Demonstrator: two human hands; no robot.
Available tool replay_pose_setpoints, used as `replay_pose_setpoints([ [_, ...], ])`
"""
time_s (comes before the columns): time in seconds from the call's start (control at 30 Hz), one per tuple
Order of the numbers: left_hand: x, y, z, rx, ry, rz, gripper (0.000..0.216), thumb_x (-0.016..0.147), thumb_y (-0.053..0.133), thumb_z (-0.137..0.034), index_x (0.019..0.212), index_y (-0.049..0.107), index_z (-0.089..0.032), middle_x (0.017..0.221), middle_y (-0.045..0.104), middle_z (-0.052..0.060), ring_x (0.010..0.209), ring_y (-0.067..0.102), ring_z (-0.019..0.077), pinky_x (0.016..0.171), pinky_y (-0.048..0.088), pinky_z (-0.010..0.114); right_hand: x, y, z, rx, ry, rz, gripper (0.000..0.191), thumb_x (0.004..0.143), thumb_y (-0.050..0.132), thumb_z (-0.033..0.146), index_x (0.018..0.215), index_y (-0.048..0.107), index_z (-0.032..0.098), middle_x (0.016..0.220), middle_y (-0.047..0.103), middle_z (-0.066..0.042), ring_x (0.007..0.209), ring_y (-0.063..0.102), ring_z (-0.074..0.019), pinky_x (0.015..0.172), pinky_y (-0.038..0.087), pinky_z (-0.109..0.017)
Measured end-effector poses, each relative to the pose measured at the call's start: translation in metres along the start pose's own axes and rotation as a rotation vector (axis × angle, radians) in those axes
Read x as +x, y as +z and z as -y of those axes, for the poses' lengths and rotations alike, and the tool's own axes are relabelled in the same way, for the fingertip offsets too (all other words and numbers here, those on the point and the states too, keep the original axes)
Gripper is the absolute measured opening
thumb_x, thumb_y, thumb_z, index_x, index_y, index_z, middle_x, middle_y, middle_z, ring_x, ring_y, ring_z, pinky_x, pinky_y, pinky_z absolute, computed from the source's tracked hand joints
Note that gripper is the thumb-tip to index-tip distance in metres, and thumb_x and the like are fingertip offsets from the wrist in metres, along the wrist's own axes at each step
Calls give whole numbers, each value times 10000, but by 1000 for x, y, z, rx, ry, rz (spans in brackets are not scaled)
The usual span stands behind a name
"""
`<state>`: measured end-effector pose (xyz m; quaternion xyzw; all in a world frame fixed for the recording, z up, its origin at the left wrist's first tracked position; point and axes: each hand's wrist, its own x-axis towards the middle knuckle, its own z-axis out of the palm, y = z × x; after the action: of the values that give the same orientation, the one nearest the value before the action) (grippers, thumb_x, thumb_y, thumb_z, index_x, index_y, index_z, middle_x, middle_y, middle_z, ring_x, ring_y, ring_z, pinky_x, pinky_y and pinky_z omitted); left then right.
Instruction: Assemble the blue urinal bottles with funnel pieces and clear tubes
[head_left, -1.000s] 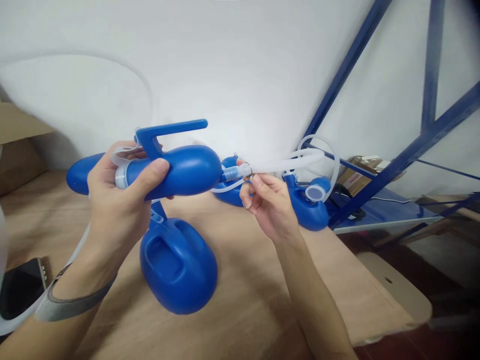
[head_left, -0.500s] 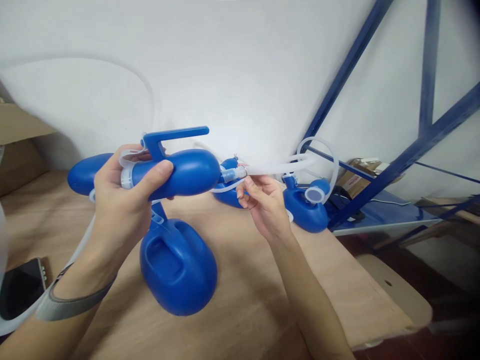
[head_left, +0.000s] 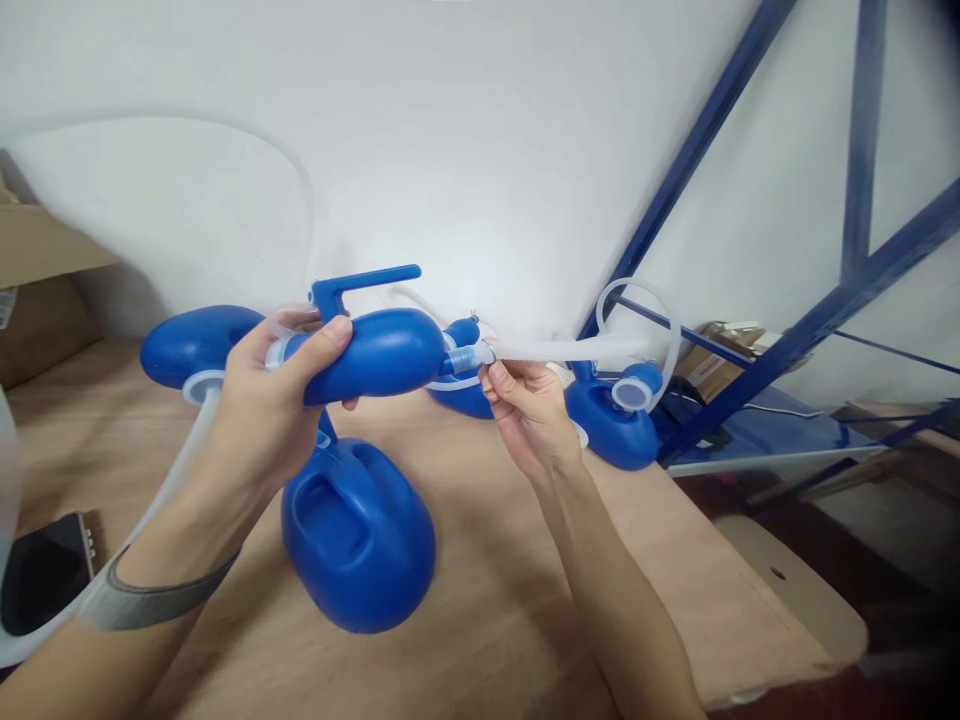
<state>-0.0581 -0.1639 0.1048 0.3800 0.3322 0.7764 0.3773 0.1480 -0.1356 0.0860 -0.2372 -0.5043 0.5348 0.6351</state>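
My left hand [head_left: 277, 375] is wrapped round a rounded blue plastic part [head_left: 390, 350] with a bar-shaped handle [head_left: 382, 276] on top and a clear collar. From its right end a ribbed spout [head_left: 459, 359] runs into a translucent hose [head_left: 559, 349]. A wire hose clamp [head_left: 490, 350] sits around that joint. My right hand [head_left: 536, 410] pinches at the clamp, thumb and forefinger closed just below the hose. Beneath the held part, a blue plastic jug [head_left: 360, 540] with moulded grip hollows stands on the wooden table [head_left: 510, 600].
Another blue jug with a hose [head_left: 615, 425] stands at the right. Behind my hands is a further blue jug [head_left: 461, 395]; at the left lies a blue rounded part [head_left: 195, 340]. A phone [head_left: 46, 575], a cardboard box [head_left: 45, 310] and a blue metal rack [head_left: 720, 390] surround the work.
My left hand has shifted slightly to the right along with the blue part, whose handle has turned a little. My right thumb and forefinger have closed in at the clamp.
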Motion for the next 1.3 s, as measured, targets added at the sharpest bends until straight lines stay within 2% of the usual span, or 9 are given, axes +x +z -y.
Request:
replay_pose_setpoints([
  [0.13, 1, 0, 4, -25, -147, 10, 519, 540, 1008, -375, 853, 650, -169, 847, 627, 13, 616, 614, 134, 346, 482, 213, 1, -3, -9, 86, 39, 59, 232, 657, 937, 388, 745, 759, 268, 761, 618, 12, 669, 448, -129, 599, 456, -284],
  [0.23, 2, -1, 6, -12, -184, 29, 504, 557, 1000, -390, 831, 644, -162, 833, 622, 8, 627, 610, 131, 348, 471, 202, 1, -4, -15, 58, 27, 92, 234, 694, 916, 432, 787, 769, 274, 775, 627, -6, 694, 445, -150, 623, 464, -309],
  [0.37, -1, -3, 9, 57, -20, 15, 494, 590, 995, -399, 902, 691, -166, 788, 622, -8, 576, 602, 129, 360, 501, 222, -1, 0, -20, 5, 7, 101, 248, 689, 915, 403, 849, 793, 259, 735, 613, 5, 668, 430, -140, 638, 443, -315],
  [0.47, -4, -4, 9, 118, 123, 53, 423, 640, 974, -407, 894, 721, -182, 812, 633, -9, 556, 599, 120, 373, 522, 226, -5, 6, -20, 12, 1, 124, 227, 706, 898, 372, 874, 802, 253, 739, 595, 16, 650, 423, -124, 643, 430, -307],
  [0.53, -5, -3, 7, 95, 155, 91, 386, 660, 964, -409, 877, 731, -190, 818, 640, -5, 551, 601, 121, 376, 527, 228, -8, 9, -19, 30, -17, 105, 235, 717, 881, 382, 902, 803, 259, 728, 559, 22, 651, 420, -128, 652, 433, -312],
  [0.67, -4, -4, 5, 98, 180, 126, 359, 685, 953, -413, 876, 749, -188, 802, 648, 7, 581, 624, 139, 399, 545, 238, -9, 13, -20, 36, -60, 26, 310, 711, 875, 390, 980, 805, 255, 720, 517, 23, 664, 423, -139, 643, 431, -312],
  [0.9, -3, -11, 6, 227, 185, 97, 360, 711, 940, -455, 895, 751, -211, 782, 636, -10, 572, 616, 133, 415, 534, 227, -5, 7, -24, 3, -61, 50, 301, 723, 881, 401, 963, 794, 240, 755, 570, 16, 676, 460, -127, 656, 454, -290],
  [1.13, -3, -12, 1, 211, 178, 83, 364, 685, 944, -439, 865, 738, -198, 763, 622, -8, 541, 598, 136, 382, 531, 246, -3, -4, -16, -158, -122, 177, 328, 791, 857, 485, 1004, 776, 249, 964, 718, -45, 821, 567, -170, 872, 532, -368],
  [1.3, 0, -11, 1, 211, 148, 35, 427, 647, 961, -464, 880, 733, -189, 801, 635, 3, 582, 615, 143, 396, 530, 243, -2, -9, -14, -279, -67, 203, 320, 867, 797, 465, 1087, 745, 239, 1008, 725, -47, 912, 648, -184, 839, 563, -342],
])
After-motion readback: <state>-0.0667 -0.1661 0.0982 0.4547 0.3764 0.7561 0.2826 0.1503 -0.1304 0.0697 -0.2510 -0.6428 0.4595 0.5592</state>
